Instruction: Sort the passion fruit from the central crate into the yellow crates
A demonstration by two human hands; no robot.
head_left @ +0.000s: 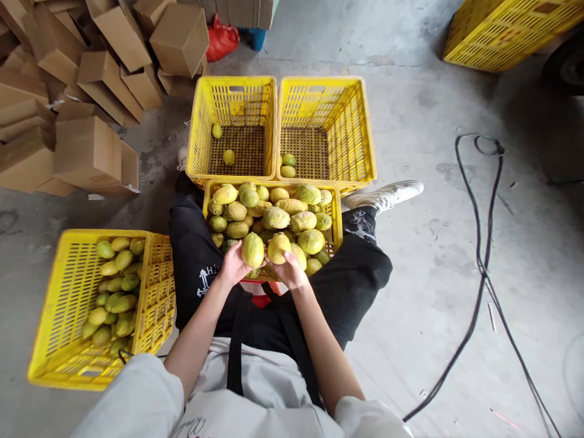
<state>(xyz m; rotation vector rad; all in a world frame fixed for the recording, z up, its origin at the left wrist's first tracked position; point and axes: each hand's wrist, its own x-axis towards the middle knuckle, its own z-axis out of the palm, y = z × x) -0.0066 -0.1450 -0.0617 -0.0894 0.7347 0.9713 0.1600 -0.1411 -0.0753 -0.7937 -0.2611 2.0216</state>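
My left hand (233,266) is closed around a yellow-green oval fruit (252,250), whose exact kind I cannot tell. Beside it, my right hand (292,272) grips another yellowish fruit (278,248), thumb on its side. Both fruits are held over the near edge of a yellow plastic crate (337,222) between my legs. That crate is heaped with similar fruits (275,218), some mottled with pale or brownish patches. Just beyond stand two more crates: the left one (194,131) has two fruits on its bottom, and the right one (368,131) has two in its near left corner.
At my left, a tilted yellow crate (59,304) holds many fruits. Cardboard boxes (89,149) are piled at the far left, near a red bag (222,39). A black cable (479,261) loops over the floor at right. Another yellow crate (506,30) stands far right.
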